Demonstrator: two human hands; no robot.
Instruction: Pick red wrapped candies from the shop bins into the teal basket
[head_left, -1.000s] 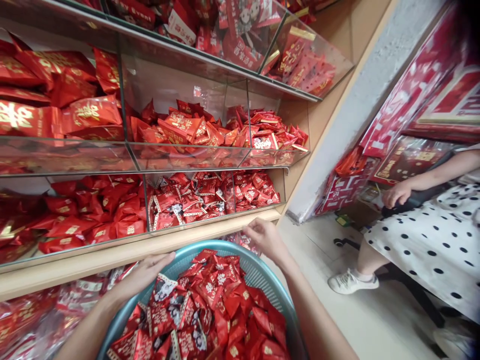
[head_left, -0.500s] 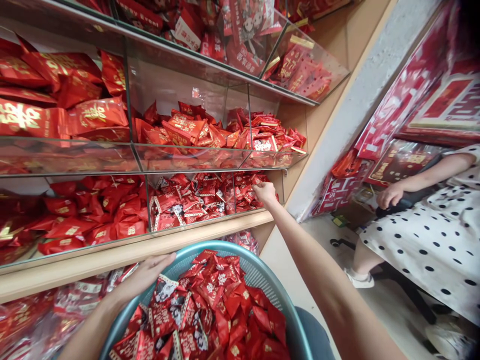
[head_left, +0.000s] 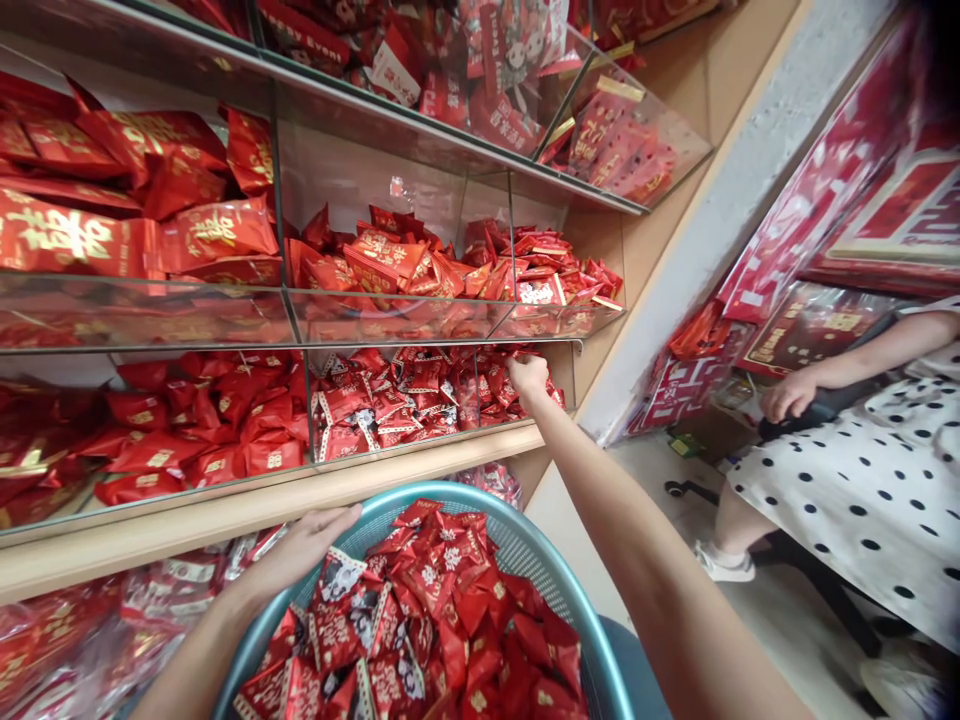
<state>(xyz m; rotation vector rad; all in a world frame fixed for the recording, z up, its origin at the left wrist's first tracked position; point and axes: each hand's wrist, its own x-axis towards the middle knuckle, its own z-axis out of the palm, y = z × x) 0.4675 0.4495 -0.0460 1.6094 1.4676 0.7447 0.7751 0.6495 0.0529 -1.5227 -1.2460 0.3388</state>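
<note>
Stretched along the basket's left rim, my left hand [head_left: 319, 538] has its fingers straight and holds nothing that shows. The blue-green plastic basket [head_left: 581, 600] is heaped with small red candy packets [head_left: 442, 610], some with white borders and dark pictures. My right hand [head_left: 529, 376] reaches into the right-hand compartment of the lowest glass-fronted shelf, among more small red packets [head_left: 491, 390]. Its fingers look curled down, with the tips out of sight, so what is between them cannot be made out.
Upper shelves carry larger red bags [head_left: 217, 235] and red packets [head_left: 390, 260] behind clear panels [head_left: 405, 318]. A wooden ledge [head_left: 225, 510] runs above bagged goods [head_left: 169, 590]. On the right sits a person in a dotted dress [head_left: 847, 480], near a wheeled chair.
The view has shifted slightly, so most things sit a little further right. My right hand stays in the same compartment, apparently slightly lower among the packets. My left hand remains at the rim.
</note>
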